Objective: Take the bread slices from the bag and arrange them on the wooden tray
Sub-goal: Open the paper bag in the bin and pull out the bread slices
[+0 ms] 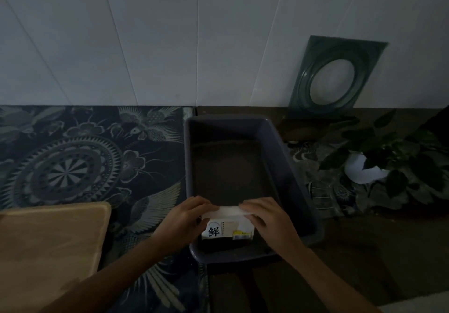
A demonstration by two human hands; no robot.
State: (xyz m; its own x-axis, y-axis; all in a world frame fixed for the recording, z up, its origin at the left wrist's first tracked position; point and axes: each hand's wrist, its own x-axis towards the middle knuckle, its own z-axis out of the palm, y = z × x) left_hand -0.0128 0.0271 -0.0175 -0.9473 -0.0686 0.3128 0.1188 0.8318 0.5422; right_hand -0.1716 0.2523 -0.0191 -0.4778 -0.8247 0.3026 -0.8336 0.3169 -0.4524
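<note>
A white bread bag (228, 227) with a dark printed character and a yellow label stands inside a dark plastic bin (301, 191), near its front wall. My left hand (187, 218) grips the bag's top left corner. My right hand (264, 215) holds the top right edge, fingers curled over the folded white top. The bread slices are hidden inside the bag. The light wooden tray (48, 239) lies at the lower left, bare, well apart from both hands.
A dark patterned cloth (85, 157) covers the table to the left of the bin. A potted plant in a white pot (364, 167) stands at the right. A green square frame with a round hole (335, 77) leans against the white wall.
</note>
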